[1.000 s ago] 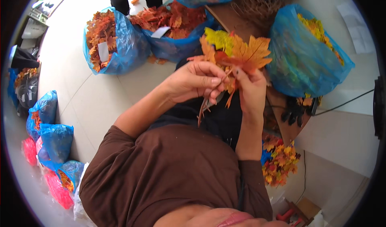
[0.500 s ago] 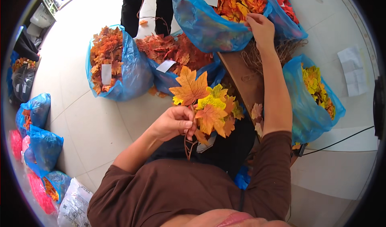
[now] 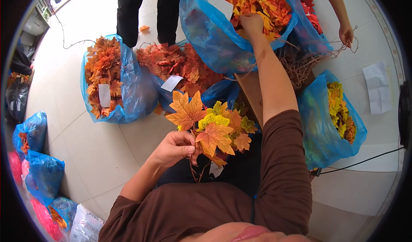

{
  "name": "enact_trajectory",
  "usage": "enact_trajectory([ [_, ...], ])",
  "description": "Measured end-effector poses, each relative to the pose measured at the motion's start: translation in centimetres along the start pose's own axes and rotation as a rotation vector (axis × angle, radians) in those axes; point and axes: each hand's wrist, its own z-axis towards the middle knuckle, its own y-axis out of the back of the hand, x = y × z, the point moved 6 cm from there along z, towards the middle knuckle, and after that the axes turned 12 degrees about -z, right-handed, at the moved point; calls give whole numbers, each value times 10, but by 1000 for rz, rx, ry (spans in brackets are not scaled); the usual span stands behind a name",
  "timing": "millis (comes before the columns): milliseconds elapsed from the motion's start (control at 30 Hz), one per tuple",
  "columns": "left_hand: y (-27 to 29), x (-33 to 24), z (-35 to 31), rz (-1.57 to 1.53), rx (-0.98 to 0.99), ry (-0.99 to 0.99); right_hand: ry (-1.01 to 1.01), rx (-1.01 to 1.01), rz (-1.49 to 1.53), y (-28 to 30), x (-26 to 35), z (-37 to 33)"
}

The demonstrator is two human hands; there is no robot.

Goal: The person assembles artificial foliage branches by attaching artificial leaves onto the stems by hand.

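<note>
My left hand pinches the thin brown stem of an artificial maple leaf spray in front of my chest. Its leaves are orange and yellow, and the bare stem ends hang below my fingers. My right hand reaches over the rim of a large blue plastic bag, in among loose orange and yellow artificial leaves. The back of that hand is toward me. Its fingertips are partly hidden, so whether they hold a leaf is unclear.
Another person's hand grips strands of a tangled brown twig bundle at right. Open blue bags hold rust leaves, red-orange leaves and yellow leaves. A brown board lies under my right arm. Someone in dark trousers stands opposite.
My right hand has moved left and further into the leaf bag. My left hand has shifted slightly left and down with the spray. The other person's hand has appeared, lifting twigs rightward.
</note>
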Motion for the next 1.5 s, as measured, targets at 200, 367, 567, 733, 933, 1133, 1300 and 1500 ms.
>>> enact_trajectory([
  [200, 5, 7, 3, -49, -15, 39, -565, 175, 1033, 49, -24, -23],
  [367, -10, 23, 13, -53, 51, 99, -519, 213, 1705, 109, -56, -62],
  [567, -27, 42, 29, -208, 45, 65, -654, 81, 2012, 180, -18, -205],
  [733, -46, 73, 37, -121, -7, 117, -738, 512, 1256, 134, -93, -334],
  [933, -55, 92, 22, -21, -14, 59, -602, 276, -35, 254, -154, -376],
  [1133, -121, 100, 22, -33, 167, -38, -735, -521, 993, 367, -135, -443],
  [1300, -162, 151, 40, 50, 181, 89, -541, -667, 1018, 412, -101, -471],
  [1500, -191, 221, 62, 174, 157, 136, -224, -413, 731, 401, -37, -480],
])
